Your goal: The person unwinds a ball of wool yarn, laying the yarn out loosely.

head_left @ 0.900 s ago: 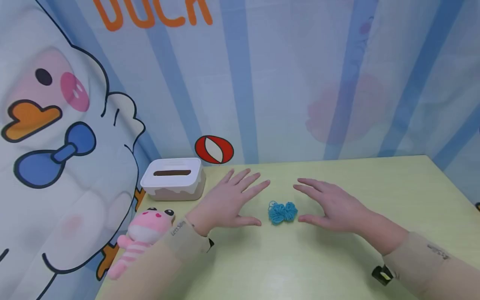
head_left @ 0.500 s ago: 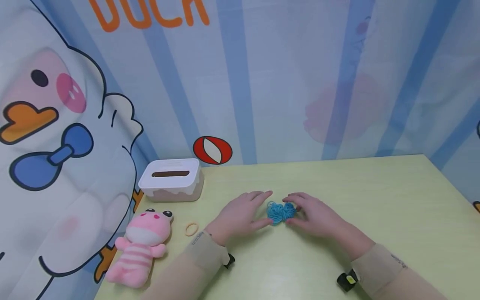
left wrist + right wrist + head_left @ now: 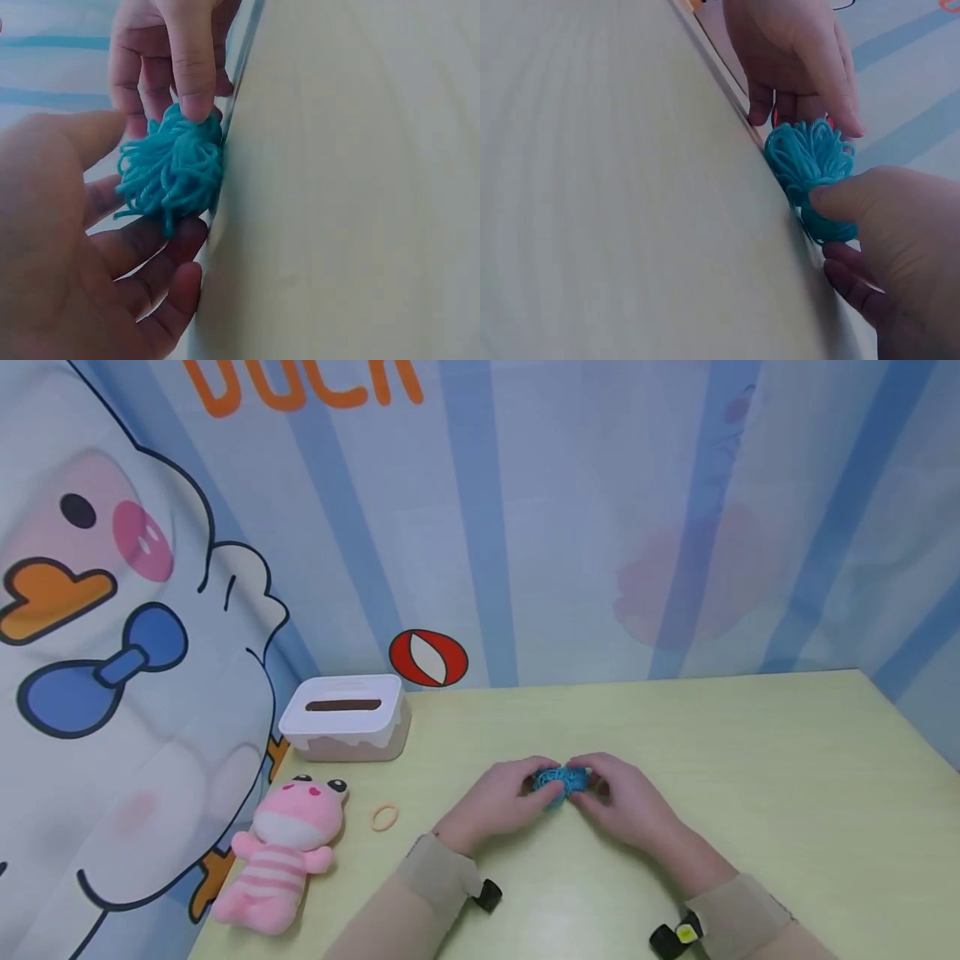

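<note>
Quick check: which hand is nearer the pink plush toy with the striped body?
Left. The left hand is right of the plush toy, apart from it, at the left end of the blue yarn bundle; the right hand is farther right, pinching that yarn.

My left forearm (image 3: 408, 902) and my right forearm (image 3: 765, 927), each in a long beige cloth sleeve, slant forward and inward, my wrists bare past the cuffs. My bare left hand (image 3: 498, 797) faces the other just beside it, its thumb extended and its fingers bent, slightly apart from one another. My bare right hand (image 3: 626, 797) keeps to a pinch, the thumb pressing on one side and the fingers curved in opposite.
</note>
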`<act>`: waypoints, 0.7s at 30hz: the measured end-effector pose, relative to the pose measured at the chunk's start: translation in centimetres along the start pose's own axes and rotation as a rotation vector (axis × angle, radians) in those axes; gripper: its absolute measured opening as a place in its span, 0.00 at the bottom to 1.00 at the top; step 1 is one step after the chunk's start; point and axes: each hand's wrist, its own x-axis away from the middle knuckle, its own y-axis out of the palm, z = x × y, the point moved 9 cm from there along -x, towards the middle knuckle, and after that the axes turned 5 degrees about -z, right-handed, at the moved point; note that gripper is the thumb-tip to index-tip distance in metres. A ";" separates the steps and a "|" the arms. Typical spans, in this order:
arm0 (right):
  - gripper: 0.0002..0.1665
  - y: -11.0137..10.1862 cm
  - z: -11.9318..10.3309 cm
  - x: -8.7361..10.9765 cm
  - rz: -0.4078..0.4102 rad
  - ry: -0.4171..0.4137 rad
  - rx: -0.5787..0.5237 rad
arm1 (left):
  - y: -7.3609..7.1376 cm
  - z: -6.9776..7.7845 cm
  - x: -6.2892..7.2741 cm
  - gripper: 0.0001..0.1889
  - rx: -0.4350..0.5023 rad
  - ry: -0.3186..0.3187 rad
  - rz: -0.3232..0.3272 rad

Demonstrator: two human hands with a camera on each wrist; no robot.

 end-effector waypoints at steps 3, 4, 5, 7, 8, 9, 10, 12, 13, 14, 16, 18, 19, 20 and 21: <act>0.22 0.0 -0.6 0.2 0.066 -0.044 -0.022 | 0.2 -0.8 -0.1 0.22 0.102 -0.030 0.045; 0.21 -0.1 -0.8 0.2 0.088 -0.063 -0.025 | 0.2 -1.1 -0.1 0.21 0.142 -0.042 0.062; 0.18 -0.1 -1.0 0.3 0.108 -0.081 -0.031 | 0.1 -1.3 -0.1 0.21 0.187 -0.054 0.082; 0.15 -0.4 -1.5 0.4 0.157 -0.117 -0.024 | -0.2 -1.8 -0.1 0.20 0.275 -0.077 0.124; 0.14 -0.7 -1.8 0.5 0.183 -0.134 -0.013 | -0.2 -2.0 -0.1 0.20 0.314 -0.090 0.141; 0.13 -0.9 -1.9 0.6 0.209 -0.150 -0.004 | -0.3 -2.2 -0.2 0.20 0.359 -0.098 0.149; 0.13 -1.0 -2.1 0.7 0.233 -0.161 0.009 | -0.2 -2.4 -0.2 0.20 0.411 -0.110 0.153; 0.13 -1.4 -2.4 0.9 0.283 -0.188 0.032 | 0.0 -2.7 -0.2 0.20 0.504 -0.124 0.150; 0.13 -1.5 -2.5 1.0 0.304 -0.201 0.043 | 0.1 -2.8 -0.2 0.20 0.546 -0.128 0.141; 0.12 -1.6 -2.6 1.1 0.321 -0.213 0.050 | 0.3 -2.8 -0.2 0.20 0.593 -0.130 0.131; 0.12 -1.8 -2.8 1.2 0.348 -0.229 0.064 | 0.6 -2.9 -0.3 0.20 0.665 -0.128 0.118; 0.11 -1.9 -2.8 1.3 0.364 -0.234 0.069 | 0.7 -2.8 -0.4 0.19 0.710 -0.116 0.115; 0.11 -2.0 -2.8 1.3 0.366 -0.237 0.065 | 0.8 -2.8 -0.5 0.19 0.729 -0.114 0.115; 0.11 -2.0 -2.8 1.3 0.364 -0.238 0.058 | 0.9 -2.7 -0.5 0.18 0.749 -0.106 0.118; 0.11 -2.0 -2.8 1.3 0.360 -0.242 0.047 | 0.9 -2.7 -0.5 0.18 0.766 -0.101 0.121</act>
